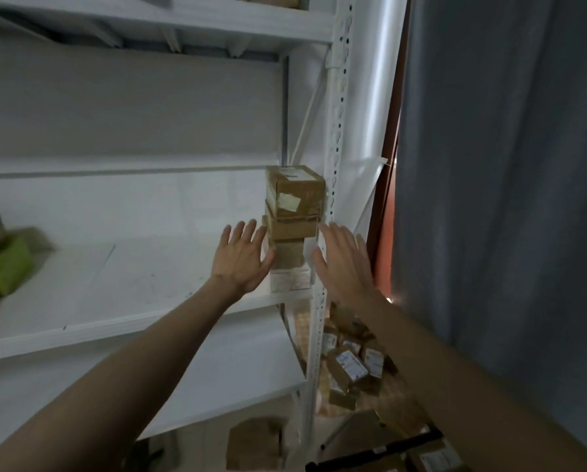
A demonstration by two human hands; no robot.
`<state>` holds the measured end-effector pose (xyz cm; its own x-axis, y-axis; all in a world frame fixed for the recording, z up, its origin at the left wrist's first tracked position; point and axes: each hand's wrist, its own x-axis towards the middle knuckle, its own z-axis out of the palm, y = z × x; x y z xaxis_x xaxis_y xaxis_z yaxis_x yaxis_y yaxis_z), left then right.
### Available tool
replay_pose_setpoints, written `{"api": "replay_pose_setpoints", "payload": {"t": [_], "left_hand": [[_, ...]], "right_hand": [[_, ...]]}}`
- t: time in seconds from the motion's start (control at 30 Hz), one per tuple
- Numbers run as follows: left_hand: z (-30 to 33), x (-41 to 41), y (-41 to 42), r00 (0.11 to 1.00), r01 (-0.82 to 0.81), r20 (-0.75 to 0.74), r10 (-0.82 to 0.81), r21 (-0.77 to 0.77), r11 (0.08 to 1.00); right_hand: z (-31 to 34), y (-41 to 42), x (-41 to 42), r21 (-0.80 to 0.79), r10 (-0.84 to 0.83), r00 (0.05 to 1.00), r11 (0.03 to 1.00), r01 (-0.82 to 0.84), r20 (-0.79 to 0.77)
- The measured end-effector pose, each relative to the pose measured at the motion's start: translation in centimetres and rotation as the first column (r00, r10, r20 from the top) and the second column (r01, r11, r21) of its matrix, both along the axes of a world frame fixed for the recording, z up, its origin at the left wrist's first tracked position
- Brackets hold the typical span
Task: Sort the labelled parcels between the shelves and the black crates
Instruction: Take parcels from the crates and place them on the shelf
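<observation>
White shelves (122, 287) beside a grey curtain (503, 199). Stack of parcels (294, 229) at the shelf's right end, against the upright. Left hand (242, 258) flat, fingers spread, thumb touching the stack's left side. Right hand (345, 264) flat just beside its right side, holding nothing. More parcels (348, 364) heaped on the floor below; crate (377, 449) rim at bottom right.

a parcel storeroom or small warehouse. white metal shelving (142, 321) with perforated uprights (336, 131) fills most of the view. a stack of brown cardboard parcels (294, 216) with paper labels stands at the shelf's right end. more labelled parcels (350, 366) lie heaped on the floor beside the rack, and a black crate edge (380, 449) shows at the bottom. a grey curtain (506, 165) hangs at right.
</observation>
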<state>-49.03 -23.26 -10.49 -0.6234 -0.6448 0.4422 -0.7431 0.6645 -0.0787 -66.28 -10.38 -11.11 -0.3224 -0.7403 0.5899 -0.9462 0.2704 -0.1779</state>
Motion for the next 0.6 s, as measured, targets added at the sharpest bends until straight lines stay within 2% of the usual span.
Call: {"api": "replay_pose_setpoints", "payload": {"t": [0.33, 0.5, 0.6], "left_hand": [[5.3, -4.7, -9.5, 0.99, 0.046, -0.13, -0.048, -0.019, 0.999], [8.4, -9.2, -12.9, 0.942, 0.164, -0.315, -0.116, 0.131, 0.978], [9.3, -11.5, -14.8, 0.934, 0.184, -0.343, -0.096, 0.232, 0.955]], "right_hand": [[5.2, -10.4, -3.7, -0.126, -0.004, 1.0, 0.992, 0.004, 0.002], [7.4, -14.8, -6.2, -0.108, -0.06, 0.998, 0.992, 0.063, 0.031], [8.2, -17.1, -7.2, -0.056, -0.122, 0.987, 0.99, 0.128, 0.1]]}}
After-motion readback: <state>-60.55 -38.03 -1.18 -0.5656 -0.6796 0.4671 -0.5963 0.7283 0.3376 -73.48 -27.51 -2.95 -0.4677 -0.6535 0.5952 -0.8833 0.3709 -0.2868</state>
